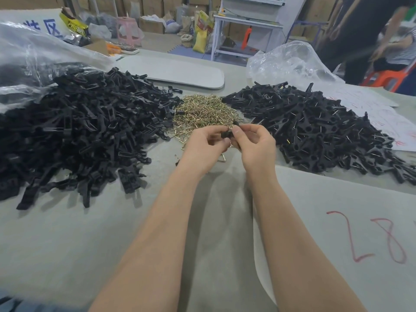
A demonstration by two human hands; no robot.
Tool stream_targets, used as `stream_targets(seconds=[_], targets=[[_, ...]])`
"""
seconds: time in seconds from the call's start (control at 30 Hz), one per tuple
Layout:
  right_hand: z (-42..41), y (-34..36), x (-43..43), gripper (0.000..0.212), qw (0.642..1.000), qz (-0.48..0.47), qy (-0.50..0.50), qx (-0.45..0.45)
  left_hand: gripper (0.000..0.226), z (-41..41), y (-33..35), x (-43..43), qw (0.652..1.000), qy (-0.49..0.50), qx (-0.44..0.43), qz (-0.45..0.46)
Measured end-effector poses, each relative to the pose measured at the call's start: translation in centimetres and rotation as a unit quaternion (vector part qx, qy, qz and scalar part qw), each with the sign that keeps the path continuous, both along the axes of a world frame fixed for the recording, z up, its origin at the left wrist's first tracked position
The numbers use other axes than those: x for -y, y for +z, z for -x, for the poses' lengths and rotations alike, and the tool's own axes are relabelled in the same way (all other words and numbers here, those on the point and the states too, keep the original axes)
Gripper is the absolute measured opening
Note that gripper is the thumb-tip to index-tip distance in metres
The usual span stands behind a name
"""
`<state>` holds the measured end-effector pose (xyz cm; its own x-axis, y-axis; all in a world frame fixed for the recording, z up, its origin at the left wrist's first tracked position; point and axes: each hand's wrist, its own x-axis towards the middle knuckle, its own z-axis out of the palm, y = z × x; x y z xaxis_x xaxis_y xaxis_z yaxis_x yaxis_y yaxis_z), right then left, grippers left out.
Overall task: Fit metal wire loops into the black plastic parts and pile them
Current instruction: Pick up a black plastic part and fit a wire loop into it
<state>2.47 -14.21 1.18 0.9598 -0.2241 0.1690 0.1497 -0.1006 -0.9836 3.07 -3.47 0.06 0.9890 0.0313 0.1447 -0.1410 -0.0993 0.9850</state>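
Observation:
Both hands meet over the near edge of a heap of brass-coloured wire loops (pixel 206 111) in the middle of the table. My left hand (pixel 203 147) and my right hand (pixel 253 144) pinch one small black plastic part (pixel 227 133) between them. A wire loop (pixel 221 158) hangs below the hands; what holds it is hidden. A large heap of bare black plastic parts (pixel 74 134) lies to the left. On the right lies a second heap of black parts with wires in them (pixel 322 129).
Clear plastic bags lie behind the heaps at the left (pixel 33 48) and the right (pixel 288 61). A grey tray (pixel 180 73) sits at the back. Paper with red writing (pixel 371 235) covers the near right. A person (pixel 369 30) stands at the far right.

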Motion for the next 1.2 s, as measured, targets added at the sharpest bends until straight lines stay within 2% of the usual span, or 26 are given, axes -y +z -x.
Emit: stream_targets(seconds=[0.1,0.23,0.53,0.77,0.93,1.2], targets=[[-0.1,0.0,-0.1,0.023,0.998,0.004,0.064,-0.002,0.015,-0.3,-0.3,-0.3,0.997,0.042,0.020,-0.058],[-0.1,0.0,-0.5,0.028,0.994,0.015,0.108,0.000,0.010,-0.7,-0.6,-0.8,0.988,0.089,0.036,-0.118],[-0.5,-0.4,-0.5,0.027,0.994,0.024,0.104,0.008,0.014,-0.7,-0.6,-0.6,0.997,0.055,-0.005,-0.050],[-0.8,-0.7,-0.4,0.025,0.995,-0.031,0.090,-0.004,0.023,-0.8,-0.7,-0.7,0.999,0.049,0.004,-0.014],[-1.0,-1.0,-0.3,0.027,0.995,0.029,0.096,0.019,0.023,-0.8,-0.7,-0.6,0.999,0.039,0.014,-0.004],[-1.2,-1.1,-0.1,0.025,0.994,0.028,0.104,0.011,0.022,-0.8,-0.8,-0.5,0.999,0.039,0.009,0.014]])
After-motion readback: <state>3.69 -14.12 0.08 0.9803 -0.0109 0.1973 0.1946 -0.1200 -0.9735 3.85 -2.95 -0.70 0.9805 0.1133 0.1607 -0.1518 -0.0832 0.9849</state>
